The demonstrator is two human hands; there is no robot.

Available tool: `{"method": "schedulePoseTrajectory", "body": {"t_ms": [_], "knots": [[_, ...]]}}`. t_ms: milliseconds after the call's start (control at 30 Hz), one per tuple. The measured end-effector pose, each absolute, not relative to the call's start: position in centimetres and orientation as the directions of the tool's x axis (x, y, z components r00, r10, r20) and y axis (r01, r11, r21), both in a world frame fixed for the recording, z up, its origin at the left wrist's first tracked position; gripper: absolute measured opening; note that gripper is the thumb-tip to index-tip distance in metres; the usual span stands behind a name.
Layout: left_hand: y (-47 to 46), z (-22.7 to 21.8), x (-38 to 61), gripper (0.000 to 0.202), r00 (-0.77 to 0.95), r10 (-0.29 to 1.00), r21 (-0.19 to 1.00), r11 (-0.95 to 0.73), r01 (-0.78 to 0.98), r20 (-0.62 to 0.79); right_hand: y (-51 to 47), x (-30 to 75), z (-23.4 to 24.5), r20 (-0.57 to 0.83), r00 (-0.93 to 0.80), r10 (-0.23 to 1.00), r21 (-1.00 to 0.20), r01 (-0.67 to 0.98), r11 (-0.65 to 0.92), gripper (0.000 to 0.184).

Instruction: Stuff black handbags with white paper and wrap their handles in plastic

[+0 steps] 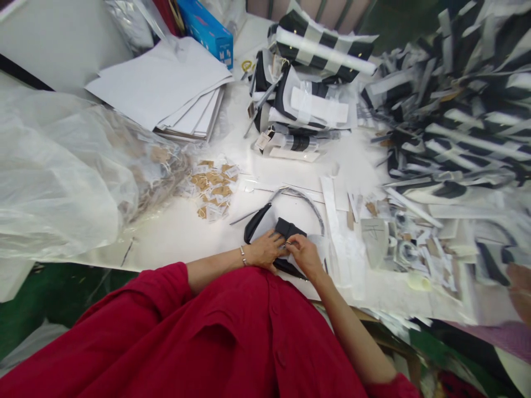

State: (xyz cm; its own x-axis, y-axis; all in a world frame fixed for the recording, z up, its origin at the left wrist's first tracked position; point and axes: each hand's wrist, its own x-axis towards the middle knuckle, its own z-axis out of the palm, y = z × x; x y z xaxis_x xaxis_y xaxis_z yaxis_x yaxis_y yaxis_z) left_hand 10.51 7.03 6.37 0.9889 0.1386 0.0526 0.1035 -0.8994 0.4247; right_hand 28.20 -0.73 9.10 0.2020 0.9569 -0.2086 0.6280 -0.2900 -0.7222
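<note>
A black handbag (pixel 286 228) with a thin strap lies on the white table (pixel 174 235) right in front of me. My left hand (pixel 265 250), a bracelet on its wrist, rests on the bag with fingers curled and pinched at its front. My right hand (pixel 302 251) meets it from the right, fingers also pinched on the bag's front; whatever small part they hold is hidden. A scatter of small brown paper tags (pixel 213 188) lies to the upper left of the bag.
A large clear plastic bag (pixel 62 171) fills the left. White paper sheets (pixel 166 88) and a blue box (pixel 207 27) sit at the back. Wrapped black-and-white bags (pixel 307 99) are stacked behind; a big pile (pixel 456 110) covers the right. Another person's sleeve (pixel 514 337) shows lower right.
</note>
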Motion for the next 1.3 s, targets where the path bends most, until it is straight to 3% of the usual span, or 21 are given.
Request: {"method": "schedulePoseTrajectory", "body": {"t_ms": [133,233,367,633,733,867,967,1167,1300], "knots": [[5.7,6.1,10.3,0.066,0.973,0.23,0.357,-0.908,0.218,-0.007,-2.3,27.1,7.4,-0.15,0.18,0.972,-0.735,0.638,-0.231,0.011],[4.8,5.7,9.4,0.048,0.954,0.295,0.295,-0.917,0.268,0.05,-3.2,27.0,6.6,-0.125,0.198,0.972,-0.76,0.611,-0.222,0.012],[4.8,5.5,7.4,0.034,0.96,0.227,0.284,-0.943,0.174,0.165,-3.8,26.9,6.0,-0.061,0.187,0.981,-0.748,0.642,-0.169,0.013],[6.0,5.8,6.7,0.02,0.97,0.17,0.289,-0.95,0.114,0.176,-4.3,26.5,6.3,-0.01,0.022,1.0,-0.665,0.747,-0.024,0.021],[5.8,5.3,7.0,0.019,0.966,0.194,0.305,-0.942,0.136,0.169,-4.2,26.4,6.4,-0.044,0.022,0.999,-0.678,0.734,-0.046,0.018],[5.5,4.6,7.0,0.02,0.959,0.255,0.334,-0.921,0.201,0.125,-3.7,25.9,5.9,-0.175,0.129,0.976,-0.675,0.706,-0.215,0.011],[5.5,4.4,6.7,0.026,0.97,0.213,0.317,-0.934,0.165,0.121,-3.5,25.0,5.3,-0.206,0.207,0.956,-0.667,0.686,-0.292,0.015],[5.3,4.3,5.9,0.033,0.97,0.126,0.284,-0.957,0.063,0.21,-4.6,24.7,4.4,-0.115,0.174,0.978,-0.68,0.703,-0.205,0.022],[4.6,3.6,6.0,0.033,0.977,0.122,0.316,-0.947,0.062,0.173,-4.9,25.3,4.2,-0.159,0.137,0.978,-0.695,0.688,-0.209,0.019]]}}
